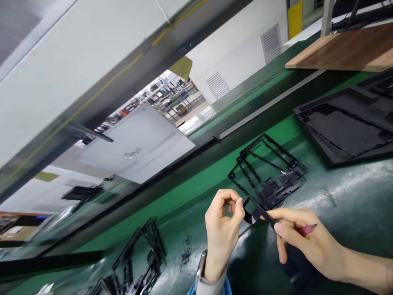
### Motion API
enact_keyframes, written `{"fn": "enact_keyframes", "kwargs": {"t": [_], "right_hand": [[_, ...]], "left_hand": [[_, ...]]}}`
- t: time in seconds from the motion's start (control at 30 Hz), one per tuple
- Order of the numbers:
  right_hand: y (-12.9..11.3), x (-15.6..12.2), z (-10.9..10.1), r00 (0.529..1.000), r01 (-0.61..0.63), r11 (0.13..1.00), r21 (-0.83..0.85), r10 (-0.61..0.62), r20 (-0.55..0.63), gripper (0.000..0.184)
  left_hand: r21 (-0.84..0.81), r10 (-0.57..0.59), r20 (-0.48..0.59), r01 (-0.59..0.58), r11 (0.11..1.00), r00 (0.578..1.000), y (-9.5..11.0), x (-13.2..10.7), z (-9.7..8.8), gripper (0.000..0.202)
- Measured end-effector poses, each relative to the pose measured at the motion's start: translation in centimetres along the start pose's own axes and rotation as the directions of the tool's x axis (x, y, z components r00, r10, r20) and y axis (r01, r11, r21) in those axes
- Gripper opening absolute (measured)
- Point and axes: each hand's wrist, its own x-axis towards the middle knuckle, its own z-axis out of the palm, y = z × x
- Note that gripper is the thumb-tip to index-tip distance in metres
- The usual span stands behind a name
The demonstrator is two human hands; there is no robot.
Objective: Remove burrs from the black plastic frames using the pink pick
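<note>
Black plastic, a thin strip [257, 207], is pinched between the thumb and fingers of my right hand [307, 235], above the near right part of the green table [353, 192]. Those curled fingers also hold a small pink stick [306, 230]. On my left hand [222, 223], thumb and forefinger are nearly together beside the strip's left end; whether they grip anything, I can't tell. Beyond lie black frames [270, 193]; far right, a dark panel [365, 139]; near left, more frames [158, 241].

Both hands [222, 219] [310, 237] pinching, right forearm [365, 264] bare
</note>
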Motion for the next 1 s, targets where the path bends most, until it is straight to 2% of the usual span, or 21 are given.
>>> {"fn": "enact_keyframes", "kwargs": {"t": [0.1, 0.23, 0.37, 0.53, 0.7, 0.8, 1.0], "right_hand": [[0.0, -0.1, 0.0, 1.000, 0.003, 1.000, 0.005, -0.003, 0.011, 0.046], [0.1, -0.2, 0.0, 1.000, 0.024, 1.000, 0.002, -0.024, 0.002, 0.045], [0.5, -0.3, 0.1, 0.999, 0.046, 0.999, -0.020, -0.046, -0.017, 0.043], [0.7, -0.6, 0.2, 0.997, 0.076, 0.985, -0.157, -0.078, -0.006, 0.043], [0.9, -0.6, 0.2, 0.991, 0.126, 0.952, -0.278, -0.132, -0.001, 0.037], [1.2, -0.7, 0.2, 0.988, 0.146, 0.946, -0.288, -0.151, 0.004, 0.036], [1.2, -0.9, 0.2, 0.991, 0.123, 0.961, -0.246, -0.131, -0.013, 0.035]], "left_hand": [[-0.010, 0.081, 0.072, -0.081, 0.997, 0.994, 0.1, 0.2, -0.5, 0.012], [0.080, 0.255, 0.185, -0.274, 0.958, 0.949, 0.3, 0.2, -1.1, 0.015], [0.169, 0.359, 0.153, -0.382, 0.908, 0.921, 0.7, 0.0, -0.9, 0.021], [0.198, 0.353, 0.085, -0.363, 0.910, 0.932, 1.5, -0.1, -0.4, 0.021], [0.245, 0.358, 0.098, -0.371, 0.896, 0.929, 1.8, -0.4, -0.2, 0.021], [0.279, 0.354, 0.108, -0.370, 0.886, 0.929, 1.6, -0.6, 0.0, 0.019], [0.262, 0.265, 0.161, -0.301, 0.917, 0.951, 1.0, -0.7, 0.2, 0.016]]}}
